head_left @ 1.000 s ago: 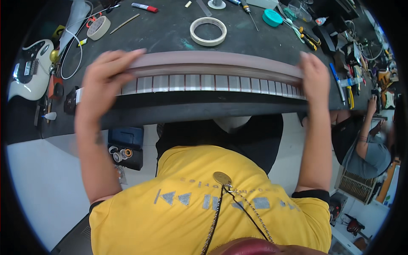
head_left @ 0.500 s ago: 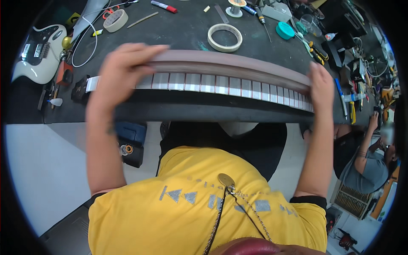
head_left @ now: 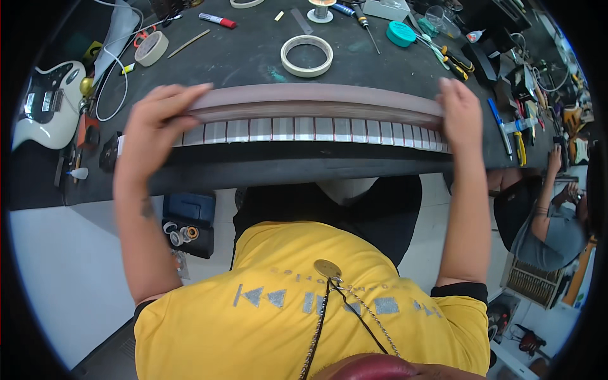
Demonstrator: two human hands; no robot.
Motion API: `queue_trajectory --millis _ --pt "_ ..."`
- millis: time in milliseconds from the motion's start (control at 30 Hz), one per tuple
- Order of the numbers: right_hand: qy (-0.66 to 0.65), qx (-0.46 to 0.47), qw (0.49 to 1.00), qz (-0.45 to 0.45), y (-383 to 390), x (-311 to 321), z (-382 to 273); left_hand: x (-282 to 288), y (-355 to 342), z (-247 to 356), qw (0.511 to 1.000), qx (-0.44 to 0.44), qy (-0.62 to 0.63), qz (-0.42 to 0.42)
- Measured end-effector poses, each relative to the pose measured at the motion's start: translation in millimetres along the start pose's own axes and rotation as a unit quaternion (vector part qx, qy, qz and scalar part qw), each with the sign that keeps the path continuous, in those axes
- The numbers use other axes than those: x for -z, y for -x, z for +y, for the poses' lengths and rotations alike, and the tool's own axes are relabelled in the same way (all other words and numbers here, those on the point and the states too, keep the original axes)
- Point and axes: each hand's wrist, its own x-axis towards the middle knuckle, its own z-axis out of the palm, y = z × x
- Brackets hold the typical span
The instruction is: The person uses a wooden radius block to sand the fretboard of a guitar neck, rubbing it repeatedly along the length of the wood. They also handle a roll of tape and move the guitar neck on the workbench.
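Note:
A long pinkish-brown straight bar (head_left: 320,94) lies over a guitar fretboard (head_left: 304,129) whose surface is covered in silvery strips between reddish frets, along the front of the dark bench (head_left: 240,69). My left hand (head_left: 158,120) grips the bar's left end, fingertips over its top. My right hand (head_left: 460,114) is closed round its right end, fingers bent. Both hands hide the bar's ends; the bar's lower face is slightly blurred. A small black block (head_left: 109,155) sits left of my left wrist.
A tape roll (head_left: 307,69) lies behind the bar. A white electric guitar (head_left: 44,101) is at left, pliers (head_left: 458,60) and assorted tools at back and right. An open case (head_left: 189,212) of rolls is below the bench. A co-worker (head_left: 548,221) is at far right.
Both hands still hold the bar, which has shifted slightly relative to the fretboard. The whole view swung rightward and back. The co-worker's hands moved slightly.

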Motion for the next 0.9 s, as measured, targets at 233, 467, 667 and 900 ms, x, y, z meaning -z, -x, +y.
queue_trajectory --millis 233,467,667,900 --pt "-0.049 -0.033 0.997 0.042 -55 139 192 -106 -67 109 0.989 -0.141 -0.039 0.026" --pt "0.005 0.04 0.999 -0.007 12 -7 -19 12 13 -14 0.998 -0.014 -0.052 0.013" --pt "-0.05 -0.075 0.994 0.06 -55 140 184 -124 -83 135 0.988 -0.131 -0.077 0.019" --pt "-0.015 -0.001 0.999 -0.03 7 2 -21 25 19 -10 0.997 0.076 -0.014 -0.03"
